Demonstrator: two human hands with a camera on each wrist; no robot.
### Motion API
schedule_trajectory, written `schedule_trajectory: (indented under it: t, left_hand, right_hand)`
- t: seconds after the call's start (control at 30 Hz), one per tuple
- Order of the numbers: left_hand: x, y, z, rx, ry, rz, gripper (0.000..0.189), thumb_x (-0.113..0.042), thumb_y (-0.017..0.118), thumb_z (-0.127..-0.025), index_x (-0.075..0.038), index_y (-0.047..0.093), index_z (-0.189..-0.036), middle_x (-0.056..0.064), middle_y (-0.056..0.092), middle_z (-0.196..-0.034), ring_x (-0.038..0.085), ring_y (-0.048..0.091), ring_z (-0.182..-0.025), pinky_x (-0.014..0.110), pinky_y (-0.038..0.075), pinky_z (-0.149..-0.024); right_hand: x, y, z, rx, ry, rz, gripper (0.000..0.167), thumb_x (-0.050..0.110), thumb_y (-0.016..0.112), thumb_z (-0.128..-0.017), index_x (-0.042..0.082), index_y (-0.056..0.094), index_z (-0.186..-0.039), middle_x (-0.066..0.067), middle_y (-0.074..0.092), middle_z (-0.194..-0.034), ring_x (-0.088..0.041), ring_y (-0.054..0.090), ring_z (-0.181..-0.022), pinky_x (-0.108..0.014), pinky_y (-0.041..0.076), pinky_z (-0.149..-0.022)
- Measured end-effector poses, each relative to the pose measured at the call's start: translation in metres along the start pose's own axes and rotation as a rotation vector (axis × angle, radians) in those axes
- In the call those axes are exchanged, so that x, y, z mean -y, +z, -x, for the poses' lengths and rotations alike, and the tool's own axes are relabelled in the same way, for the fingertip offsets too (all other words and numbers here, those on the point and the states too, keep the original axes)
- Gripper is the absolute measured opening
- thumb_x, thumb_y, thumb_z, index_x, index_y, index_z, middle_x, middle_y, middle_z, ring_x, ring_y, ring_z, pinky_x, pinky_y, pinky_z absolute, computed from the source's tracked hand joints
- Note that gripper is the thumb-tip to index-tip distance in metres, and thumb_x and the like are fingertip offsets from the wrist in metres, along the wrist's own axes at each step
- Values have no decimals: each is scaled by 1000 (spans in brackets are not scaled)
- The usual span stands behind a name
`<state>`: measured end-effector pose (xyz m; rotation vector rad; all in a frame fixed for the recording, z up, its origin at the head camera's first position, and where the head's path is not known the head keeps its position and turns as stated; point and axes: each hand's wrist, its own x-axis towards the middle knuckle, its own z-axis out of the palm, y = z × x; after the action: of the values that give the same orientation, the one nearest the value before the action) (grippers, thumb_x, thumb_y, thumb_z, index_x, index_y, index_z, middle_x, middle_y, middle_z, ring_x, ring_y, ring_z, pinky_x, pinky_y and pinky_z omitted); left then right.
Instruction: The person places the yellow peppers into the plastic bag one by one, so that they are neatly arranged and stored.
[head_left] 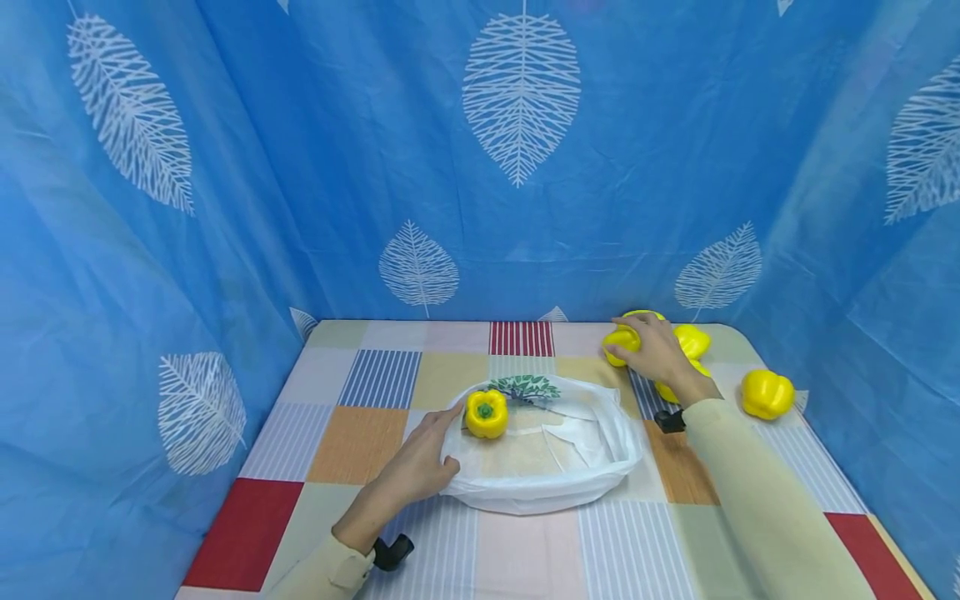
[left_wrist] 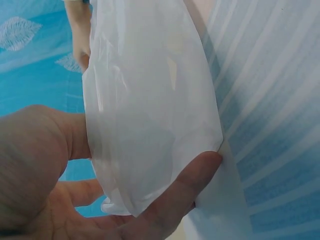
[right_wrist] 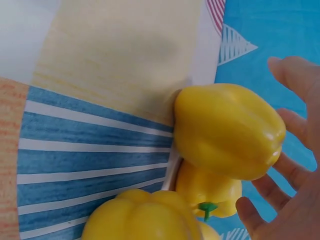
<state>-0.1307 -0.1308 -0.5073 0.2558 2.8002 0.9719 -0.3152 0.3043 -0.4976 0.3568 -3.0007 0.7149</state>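
A white plastic bag (head_left: 525, 497) lies on the table with its mouth spread wide; a green leafy print shows at its far side. One yellow bell pepper (head_left: 486, 414) sits in it, green stem up. My left hand (head_left: 420, 458) holds the bag's left rim, and the left wrist view shows fingers on both sides of the white plastic (left_wrist: 150, 100). At the back right, my right hand (head_left: 656, 350) reaches over a yellow bell pepper (right_wrist: 227, 130). Its fingers are spread and touch or nearly touch the pepper's end; the thumb stands off it.
Several more yellow peppers cluster around my right hand, among them a pepper (head_left: 692, 340) behind it and a pepper (right_wrist: 142, 217) close to the camera. Another pepper (head_left: 767, 393) stands apart at the right. A blue leaf-patterned curtain (head_left: 517, 250) encloses the checked tablecloth (head_left: 360, 446).
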Motion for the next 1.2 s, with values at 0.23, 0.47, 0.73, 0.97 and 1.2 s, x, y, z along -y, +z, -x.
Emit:
schedule_trajectory:
  t: [0.23,0.47,0.73,0.97,1.2]
  left_hand:
    - [-1,-2,0,0,13,1,89,0,78,-97,-9,45,-179,28,54,-174,48,61,-156,70,55,-127]
    - [-1,-2,0,5,12,0,90,0,79,-97,-9,44,-179,28,54,-174,48,61,-156,69,55,-128]
    - [1,-1,-1,5,25,-5,91,1,79,-96,-9,44,-179,29,54,-173,48,62,-155,69,56,-126]
    - [1,-1,1,3,38,1,90,2,78,-96,-9,44,-179,29,55,-172,49,62,-155,70,56,-126]
    - [4,1,0,2,40,-2,90,2,77,-96,-8,44,-179,29,54,-172,49,62,-155,70,56,-126]
  right_hand:
    - [-8,4,-3,29,21,12,70,38,74,-114,6,53,-173,-41,34,-179,-72,25,-166,-91,22,-134]
    - [-10,6,-3,18,32,-6,70,37,75,-113,3,56,-170,-43,39,-174,-67,34,-160,-87,34,-130]
    - [-13,11,1,-13,41,-25,66,35,80,-110,4,61,-166,-42,43,-170,-61,44,-155,-83,44,-127]
    - [-16,13,4,-42,45,-42,63,33,86,-106,6,64,-159,-41,42,-168,-60,50,-148,-85,46,-124]
    - [-20,15,4,-40,65,-42,67,33,88,-105,11,63,-163,-41,37,-167,-61,48,-145,-87,47,-121]
